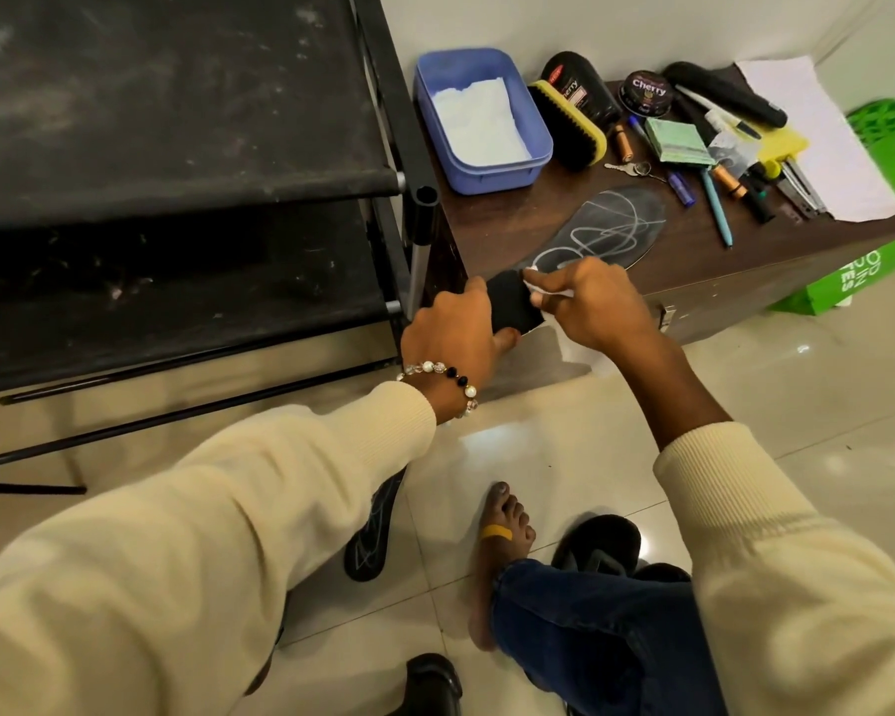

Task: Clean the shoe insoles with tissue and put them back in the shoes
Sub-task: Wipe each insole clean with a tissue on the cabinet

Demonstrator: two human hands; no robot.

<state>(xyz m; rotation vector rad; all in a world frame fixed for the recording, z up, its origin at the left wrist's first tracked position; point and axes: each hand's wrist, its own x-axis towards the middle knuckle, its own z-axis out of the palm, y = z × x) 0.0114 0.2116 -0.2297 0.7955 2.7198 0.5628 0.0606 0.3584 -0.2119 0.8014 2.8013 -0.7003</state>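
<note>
Fig.: insole cleaning, wiping step, head view. Centre of frame: dark insole [598, 232] w/ pale scribble marks lies on the brown cabinet top [693, 261], heel end overhanging the near edge. Left hand [453, 328] grips that heel end, fingers curled over it, thumb beneath. Right hand [590, 304] pinches a white tissue [572, 348] against the insole surface just beside the left hand; part of the tissue hangs below the palm.

Lower centre: second insole [370, 540], also marked, lies on the tiled floor [616, 416], partly hidden by the left sleeve. One black shoe [598, 547] sits lower right by the bare foot; another dark shoe [435, 679] shows at the bottom edge. Neither shoe appears to hold an insole, though their insides are mostly out of sight.

Upper centre: blue tub [528, 162] holding spare tissue. To its right: shoe brush [569, 126], polish tin [644, 93], pens, batteries, keys. Black rack [177, 147] fills upper left.

Step in hand (judged): wiping the 1st insole; marks remain toward the toe end, so cleaning looks early. Next move likely needs the tissue stroked up along the insole toward the toe, w/ the left hand steadying the heel so it does not slide off the edge. Floor insole & refitting into both shoes are yet to be done.
</note>
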